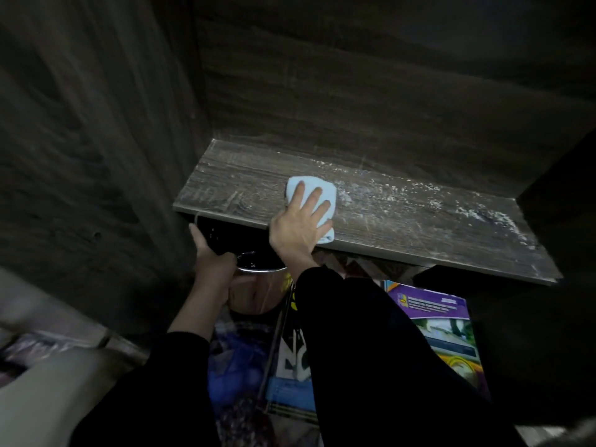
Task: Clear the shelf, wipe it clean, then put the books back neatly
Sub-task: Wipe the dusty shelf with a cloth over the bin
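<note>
We are at the wiping step. The shelf (pixel 419 227) is bare, with white dust (pixel 483 214) on its right half, and the books (pixel 445 330) lie on the floor below. Our left hand (pixel 209 256) grips the rim of the bin (pixel 258 295) under the shelf edge. Our right hand (pixel 300 221), fingers flat, presses the cloth (pixel 309 185) onto the shelf. The next move, we judge, is to sweep the dust left into the bin.

**Shelf** (pixel 403 221): dark grey wood-grain board set in a dark cabinet. White dust specks are scattered along its back and right portions, and the left portion looks cleaner.

**Cloth** (pixel 325 191): light blue, folded to a small pad. It lies flat on the shelf, left of middle and near the front edge, under the straight, spread fingers of the right hand (pixel 300 221). One corner hangs over the front edge.

**Purple book** (pixel 442 321): lies flat, cover up, below the shelf's front edge, partly hidden by a black sleeve.

**Black-and-white book** (pixel 287 359): lies flat just left of the purple book. A blue band crosses its lower cover.
</note>
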Tool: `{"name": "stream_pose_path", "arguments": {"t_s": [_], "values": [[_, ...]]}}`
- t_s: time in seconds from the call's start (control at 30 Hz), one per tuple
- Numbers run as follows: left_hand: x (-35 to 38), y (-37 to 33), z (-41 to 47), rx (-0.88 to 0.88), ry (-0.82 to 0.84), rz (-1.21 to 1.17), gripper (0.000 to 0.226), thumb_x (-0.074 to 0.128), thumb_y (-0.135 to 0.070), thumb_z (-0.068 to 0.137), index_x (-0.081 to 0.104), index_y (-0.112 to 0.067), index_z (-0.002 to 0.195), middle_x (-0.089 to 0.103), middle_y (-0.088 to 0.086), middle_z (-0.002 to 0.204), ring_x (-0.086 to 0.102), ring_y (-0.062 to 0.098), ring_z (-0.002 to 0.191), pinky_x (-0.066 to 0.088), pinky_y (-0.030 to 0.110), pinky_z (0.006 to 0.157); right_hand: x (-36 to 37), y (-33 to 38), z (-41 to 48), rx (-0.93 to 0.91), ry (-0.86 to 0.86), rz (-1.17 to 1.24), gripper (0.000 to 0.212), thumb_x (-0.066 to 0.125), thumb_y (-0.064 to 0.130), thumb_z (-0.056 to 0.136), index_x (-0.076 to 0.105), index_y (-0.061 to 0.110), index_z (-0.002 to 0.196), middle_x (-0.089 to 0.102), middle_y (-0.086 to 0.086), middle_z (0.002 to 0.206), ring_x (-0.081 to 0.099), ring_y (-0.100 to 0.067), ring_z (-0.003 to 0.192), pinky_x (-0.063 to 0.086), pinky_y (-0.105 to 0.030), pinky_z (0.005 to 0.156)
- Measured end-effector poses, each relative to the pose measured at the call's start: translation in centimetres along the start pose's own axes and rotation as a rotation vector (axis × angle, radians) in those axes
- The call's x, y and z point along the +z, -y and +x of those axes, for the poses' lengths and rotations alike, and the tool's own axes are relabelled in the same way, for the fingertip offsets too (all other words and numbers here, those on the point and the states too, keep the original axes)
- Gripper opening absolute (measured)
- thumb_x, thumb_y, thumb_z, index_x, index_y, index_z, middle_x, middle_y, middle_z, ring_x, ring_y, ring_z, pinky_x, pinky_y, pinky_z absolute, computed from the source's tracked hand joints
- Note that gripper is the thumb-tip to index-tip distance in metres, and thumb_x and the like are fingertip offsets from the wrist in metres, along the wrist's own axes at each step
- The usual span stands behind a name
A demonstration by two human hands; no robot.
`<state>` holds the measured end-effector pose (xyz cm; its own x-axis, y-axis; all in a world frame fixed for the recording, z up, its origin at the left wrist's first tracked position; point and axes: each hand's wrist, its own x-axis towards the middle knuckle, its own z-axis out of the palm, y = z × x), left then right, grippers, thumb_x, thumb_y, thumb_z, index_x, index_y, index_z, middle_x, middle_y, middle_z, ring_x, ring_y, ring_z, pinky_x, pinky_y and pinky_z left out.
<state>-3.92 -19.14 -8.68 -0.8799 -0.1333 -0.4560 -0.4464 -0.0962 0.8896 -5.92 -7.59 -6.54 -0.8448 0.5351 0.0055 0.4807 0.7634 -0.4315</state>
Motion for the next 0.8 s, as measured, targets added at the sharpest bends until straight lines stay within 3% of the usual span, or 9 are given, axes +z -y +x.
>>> {"name": "stream_pose_path", "arguments": {"t_s": [0.13,0.23,0.4,0.47,0.6,0.7,0.8], "values": [[0.0,-0.4,-0.3,-0.010,0.008,0.006,0.097,0.040,0.011,0.084,-0.005,-0.047,0.148,0.038,-0.005,0.137,0.060,0.033,0.104,0.055,0.056,0.079,0.8,1.3,-0.9,-0.141,0.056,0.012,0.065,0.038,0.019,0.097,0.004,0.021,0.153,-0.003,-0.010,0.159,-0.002,-0.034,0.145,0.007,-0.053,0.111],[0.1,-0.5,-0.4,-0.006,-0.001,0.000,0.096,0.039,0.012,0.084,-0.005,-0.046,0.148,0.038,0.002,0.144,0.060,0.034,0.105,0.056,0.053,0.074,1.2,0.9,-1.7,-0.270,0.089,0.039,0.065,0.038,0.016,0.097,0.008,0.025,0.153,-0.001,-0.006,0.160,-0.003,-0.031,0.145,0.004,-0.051,0.112],[0.2,-0.8,-0.8,-0.013,-0.001,-0.017,0.094,0.036,0.014,0.086,-0.004,-0.044,0.149,0.033,0.006,0.149,0.057,0.028,0.091,0.056,0.035,0.045,1.1,-0.8,-2.6,-0.484,0.147,0.014,0.069,0.040,0.010,0.092,0.014,0.032,0.151,0.003,0.001,0.160,-0.001,-0.024,0.144,0.004,-0.046,0.113],[0.2,-0.8,-0.9,-0.016,0.005,-0.026,0.093,0.035,0.014,0.087,-0.004,-0.043,0.149,0.032,0.007,0.150,0.057,0.025,0.083,0.054,0.032,0.041,0.9,-1.4,-2.8,-0.564,0.171,-0.011,0.070,0.041,0.008,0.090,0.017,0.032,0.151,0.005,0.001,0.160,0.001,-0.024,0.144,0.005,-0.044,0.111],[0.3,-0.8,-0.9,-0.019,0.009,-0.033,0.093,0.040,0.011,0.089,-0.006,-0.043,0.149,0.038,0.008,0.146,0.060,0.028,0.087,0.054,0.033,0.041,0.2,-2.2,-3.0,-0.691,0.186,0.027,0.070,0.044,0.001,0.084,0.031,0.030,0.147,0.018,-0.001,0.158,0.013,-0.026,0.141,0.013,-0.036,0.105],[0.2,-0.9,-0.9,-0.011,-0.003,-0.018,0.092,0.041,0.011,0.088,-0.005,-0.041,0.149,0.041,0.004,0.136,0.059,0.028,0.088,0.057,0.041,0.055,-0.5,-2.1,-2.7,-0.732,0.222,0.186,0.065,0.045,-0.003,0.083,0.043,0.024,0.142,0.032,-0.005,0.153,0.025,-0.027,0.133,0.021,-0.037,0.101],[0.1,-1.0,-0.9,-0.024,0.001,-0.022,0.092,0.038,0.012,0.089,-0.005,-0.043,0.149,0.036,0.007,0.147,0.058,0.029,0.092,0.054,0.042,0.056,-2.0,-2.0,-1.8,-0.681,0.264,0.411,0.056,0.042,-0.006,0.089,0.049,0.018,0.139,0.043,-0.006,0.145,0.039,-0.021,0.122,0.031,-0.027,0.100]]}}
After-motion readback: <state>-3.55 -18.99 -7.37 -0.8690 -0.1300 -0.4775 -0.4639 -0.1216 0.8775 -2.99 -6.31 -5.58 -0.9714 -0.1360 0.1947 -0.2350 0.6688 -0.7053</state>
